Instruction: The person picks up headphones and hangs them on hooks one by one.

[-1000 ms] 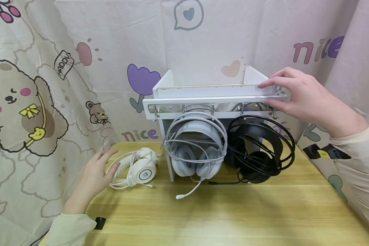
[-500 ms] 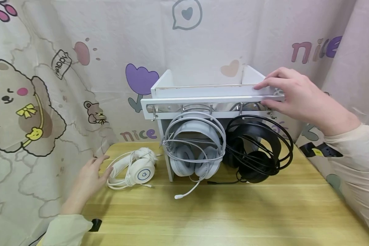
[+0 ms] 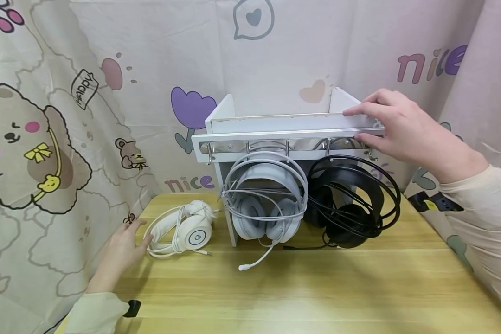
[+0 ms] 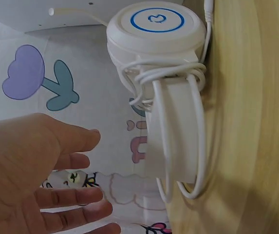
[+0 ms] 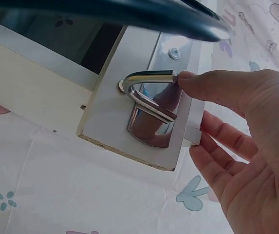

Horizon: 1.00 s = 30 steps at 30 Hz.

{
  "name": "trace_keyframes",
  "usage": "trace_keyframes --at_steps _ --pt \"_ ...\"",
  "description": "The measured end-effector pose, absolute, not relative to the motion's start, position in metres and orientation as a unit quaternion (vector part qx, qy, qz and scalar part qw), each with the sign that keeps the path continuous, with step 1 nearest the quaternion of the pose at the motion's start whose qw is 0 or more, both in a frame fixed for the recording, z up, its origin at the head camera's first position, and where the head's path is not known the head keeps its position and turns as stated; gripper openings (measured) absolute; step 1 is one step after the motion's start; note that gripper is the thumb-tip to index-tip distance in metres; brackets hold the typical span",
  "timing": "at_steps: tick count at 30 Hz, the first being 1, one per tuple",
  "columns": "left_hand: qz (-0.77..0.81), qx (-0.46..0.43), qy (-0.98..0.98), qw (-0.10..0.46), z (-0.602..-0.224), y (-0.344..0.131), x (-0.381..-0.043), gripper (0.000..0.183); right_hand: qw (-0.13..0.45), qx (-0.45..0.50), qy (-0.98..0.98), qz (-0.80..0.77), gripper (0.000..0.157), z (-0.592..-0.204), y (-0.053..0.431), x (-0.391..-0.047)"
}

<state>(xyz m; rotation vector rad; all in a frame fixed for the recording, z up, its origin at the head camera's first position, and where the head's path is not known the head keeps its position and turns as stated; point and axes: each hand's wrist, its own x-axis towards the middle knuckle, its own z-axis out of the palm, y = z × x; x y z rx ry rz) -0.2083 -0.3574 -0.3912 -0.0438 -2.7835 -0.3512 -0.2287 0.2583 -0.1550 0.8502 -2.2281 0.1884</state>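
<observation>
A white headset (image 3: 198,229), its cable wound around it, lies on the table at the left. Just left of it my left hand (image 3: 118,253) has its fingers spread, with nothing in them; the left wrist view shows a gap between fingertips and headset. My right hand (image 3: 409,132) grips the right end of a white hook rack (image 3: 284,124), thumb in front by the end metal hook (image 5: 151,78) and fingers behind the board. From the rack hang a pale grey headset (image 3: 265,172) with a microphone and a black headset (image 3: 352,227), both with coiled cables.
The wooden table (image 3: 275,297) runs beneath the rack. Behind it hangs a printed curtain (image 3: 284,51), which also covers the left side. The black headset's microphone (image 3: 290,248) reaches down near the tabletop, and its cable loops stick out to the right.
My left hand has drawn back slightly left and down, away from the white headset. The right hand keeps its hold on the rack, and the headsets stay where they were.
</observation>
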Motion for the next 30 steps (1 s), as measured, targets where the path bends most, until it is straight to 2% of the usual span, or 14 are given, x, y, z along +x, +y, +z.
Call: trace_keyframes --at_steps 30 --pt "-0.158 0.023 -0.986 0.049 -0.417 -0.388 -0.231 0.066 0.364 0.321 -0.872 0.065 0.05 -0.155 0.255 -0.227"
